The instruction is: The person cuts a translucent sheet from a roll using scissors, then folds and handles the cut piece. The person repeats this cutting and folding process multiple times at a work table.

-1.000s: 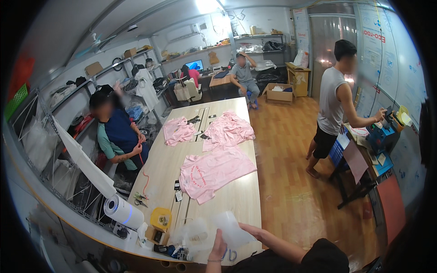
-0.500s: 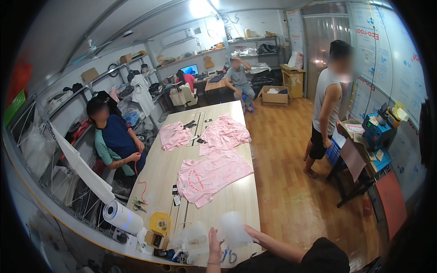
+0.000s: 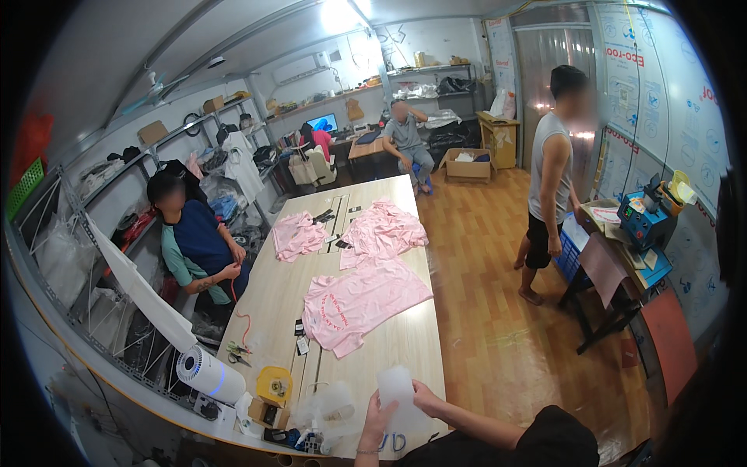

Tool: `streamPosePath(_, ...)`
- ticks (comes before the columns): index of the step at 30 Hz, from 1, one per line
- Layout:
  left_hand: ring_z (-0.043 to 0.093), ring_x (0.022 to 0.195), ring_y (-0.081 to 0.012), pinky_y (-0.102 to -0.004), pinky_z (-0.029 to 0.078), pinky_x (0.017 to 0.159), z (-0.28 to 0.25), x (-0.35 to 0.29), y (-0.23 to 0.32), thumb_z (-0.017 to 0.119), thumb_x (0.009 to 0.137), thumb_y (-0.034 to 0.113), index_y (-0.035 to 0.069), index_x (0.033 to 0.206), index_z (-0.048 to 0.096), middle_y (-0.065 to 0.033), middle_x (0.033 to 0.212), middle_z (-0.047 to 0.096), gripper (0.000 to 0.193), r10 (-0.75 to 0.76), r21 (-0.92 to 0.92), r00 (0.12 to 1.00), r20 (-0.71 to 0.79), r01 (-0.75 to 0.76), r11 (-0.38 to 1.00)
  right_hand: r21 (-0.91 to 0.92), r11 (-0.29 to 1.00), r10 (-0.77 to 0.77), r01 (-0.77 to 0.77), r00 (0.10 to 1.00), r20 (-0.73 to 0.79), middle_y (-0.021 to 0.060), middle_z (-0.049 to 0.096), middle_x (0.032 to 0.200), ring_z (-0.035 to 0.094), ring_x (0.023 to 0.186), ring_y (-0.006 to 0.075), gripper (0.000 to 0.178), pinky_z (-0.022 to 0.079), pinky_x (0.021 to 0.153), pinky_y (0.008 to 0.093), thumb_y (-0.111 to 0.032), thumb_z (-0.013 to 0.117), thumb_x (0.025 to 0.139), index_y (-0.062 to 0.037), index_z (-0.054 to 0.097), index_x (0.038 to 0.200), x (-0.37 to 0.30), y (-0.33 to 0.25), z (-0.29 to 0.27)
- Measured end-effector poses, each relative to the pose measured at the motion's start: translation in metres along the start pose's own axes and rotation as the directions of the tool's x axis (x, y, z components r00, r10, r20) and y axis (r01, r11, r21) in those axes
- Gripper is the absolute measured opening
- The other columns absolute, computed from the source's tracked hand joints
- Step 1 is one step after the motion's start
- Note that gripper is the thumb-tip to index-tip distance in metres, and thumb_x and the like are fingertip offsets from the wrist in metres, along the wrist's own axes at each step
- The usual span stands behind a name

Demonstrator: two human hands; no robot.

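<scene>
A whitish, translucent sheet or thin stack of sheets (image 3: pixel 398 386) is held upright above the near end of the table. My left hand (image 3: pixel 378 415) grips its left edge, with the thumb lying across the front. On the opposite edge, my right hand (image 3: pixel 426 398) pinches it with bent fingers. Blue-handled scissors (image 3: pixel 398 443) lie just below, partly hidden by my left hand. Crumpled clear plastic (image 3: pixel 327 405) sits to the left of my left hand. Beyond the sheet, a pink shirt with red lettering (image 3: pixel 362 303) is spread flat on the table.
The long pale table (image 3: pixel 264 319) carries more pink shirts (image 3: pixel 385 229), a yellow container (image 3: pixel 274 383), small scissors (image 3: pixel 238 354) and a white cylindrical appliance (image 3: pixel 204 373). One person (image 3: pixel 204 241) sits at its left; another (image 3: pixel 554 171) stands right, by a blue press machine (image 3: pixel 647 222).
Both hands have closed in on the translucent sheet; my left hand, earlier open beside it, now grips it. The standing person at right has shifted slightly, facing the machine.
</scene>
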State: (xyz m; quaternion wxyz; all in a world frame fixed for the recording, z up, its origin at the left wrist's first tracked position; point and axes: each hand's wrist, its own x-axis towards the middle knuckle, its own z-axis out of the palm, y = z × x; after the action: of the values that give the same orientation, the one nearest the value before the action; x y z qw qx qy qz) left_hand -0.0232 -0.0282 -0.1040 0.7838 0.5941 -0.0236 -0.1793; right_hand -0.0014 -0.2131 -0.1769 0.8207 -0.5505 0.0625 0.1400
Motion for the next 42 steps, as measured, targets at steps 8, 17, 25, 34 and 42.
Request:
streamPosePath(8,0.07,0.113,-0.0217,-0.0366,0.058,0.099,-0.022,-0.005,-0.008,0.061,0.108,0.02,-0.002,0.143,0.059,-0.0125,0.127,0.071,0.042,-0.091,-0.121,0.996,0.007,0.091,0.988,-0.001,1.0,0.025,-0.025,0.998,0.062,0.0105,0.071,0.13,0.069,0.118,0.0207,0.051,0.055,0.104,0.0393,-0.005,0.075,0.096,-0.002,0.059,0.144,-0.017,-0.027,0.011)
streamPosePath(17,0.071,0.118,-0.0309,-0.043,0.057,0.104,-0.034,0.008,-0.023,0.044,0.112,0.042,-0.004,0.142,0.058,-0.0187,0.13,0.071,0.057,-0.243,-0.375,0.968,0.066,0.25,0.893,0.054,0.984,0.172,-0.171,0.985,-0.004,0.0108,0.074,0.127,0.071,0.116,0.023,0.045,0.056,0.101,0.0384,-0.008,0.08,0.094,0.001,0.067,0.136,-0.026,-0.054,0.02)
streamPosePath(25,0.066,0.128,-0.0271,-0.0435,0.057,0.103,-0.055,0.006,-0.028,0.046,0.111,0.045,0.004,0.149,0.055,-0.0152,0.139,0.067,0.057,-0.153,-0.205,0.977,-0.146,0.121,0.971,0.144,0.974,0.169,-0.175,0.984,0.053,0.0135,0.075,0.126,0.072,0.115,0.0258,0.045,0.058,0.101,0.0417,-0.007,0.079,0.094,0.0007,0.065,0.136,-0.021,-0.057,0.009)
streamPosePath(34,0.062,0.127,-0.0414,-0.0635,0.051,0.107,-0.046,-0.008,0.022,0.052,0.11,0.051,0.004,0.15,0.051,-0.0175,0.145,0.06,0.061,-0.333,-0.564,0.922,-0.198,0.17,0.808,0.295,0.929,0.187,-0.224,0.971,0.146,0.0135,0.072,0.13,0.072,0.117,0.027,0.047,0.059,0.102,0.0441,-0.011,0.078,0.095,0.0001,0.063,0.139,-0.024,-0.082,-0.004)
streamPosePath(42,0.069,0.119,-0.0329,-0.0493,0.059,0.101,-0.057,-0.005,-0.008,0.064,0.106,0.016,0.003,0.145,0.056,-0.014,0.131,0.069,0.042,-0.335,-0.409,0.937,-0.099,0.269,0.872,0.478,0.81,0.213,-0.339,0.93,0.299,0.0164,0.071,0.134,0.071,0.121,0.0304,0.052,0.057,0.108,0.0483,-0.022,0.075,0.098,0.0025,0.061,0.142,-0.024,-0.084,-0.017)
